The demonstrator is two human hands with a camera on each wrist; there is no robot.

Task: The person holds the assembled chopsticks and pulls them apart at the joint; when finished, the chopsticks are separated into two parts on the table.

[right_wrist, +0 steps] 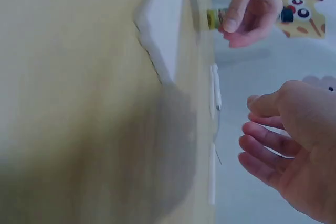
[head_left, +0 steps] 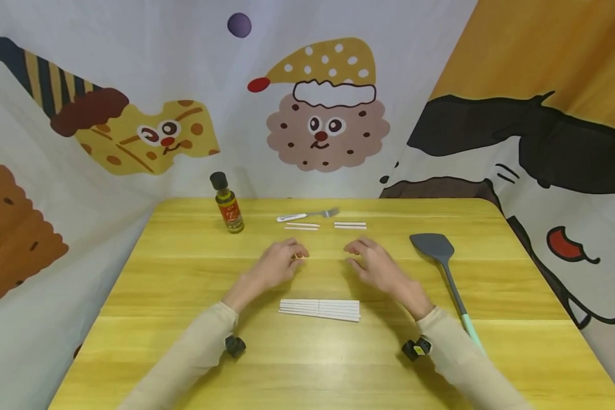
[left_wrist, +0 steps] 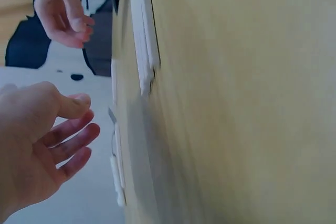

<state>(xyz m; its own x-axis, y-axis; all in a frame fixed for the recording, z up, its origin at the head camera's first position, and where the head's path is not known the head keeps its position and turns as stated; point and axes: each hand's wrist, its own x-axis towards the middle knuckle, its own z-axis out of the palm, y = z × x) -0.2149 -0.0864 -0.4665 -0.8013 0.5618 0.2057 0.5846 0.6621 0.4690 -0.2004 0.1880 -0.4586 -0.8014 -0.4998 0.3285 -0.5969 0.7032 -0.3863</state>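
Note:
My left hand [head_left: 279, 263] hovers over the middle of the table, its fingers loosely curved and holding nothing. Facing it across a gap, my right hand [head_left: 376, 265] is likewise bent at the fingers with nothing in it. Nearer my body lies a flat row of several thin white sticks [head_left: 319, 309], side by side. Beyond the hands, two short white stick groups rest on the wood: a left group [head_left: 302, 226] and a right group [head_left: 350, 226]. Both wrist views show the left hand [left_wrist: 42, 140] and right hand [right_wrist: 294, 150] raised off the tabletop.
A fork [head_left: 307, 215] with a white handle lies near the back edge. Behind the left hand stands a sauce bottle [head_left: 229, 208] with a black cap. A grey spatula [head_left: 448, 267] with a mint handle lies right, partly under the right sleeve. A printed curtain [head_left: 328, 182] hangs behind the table.

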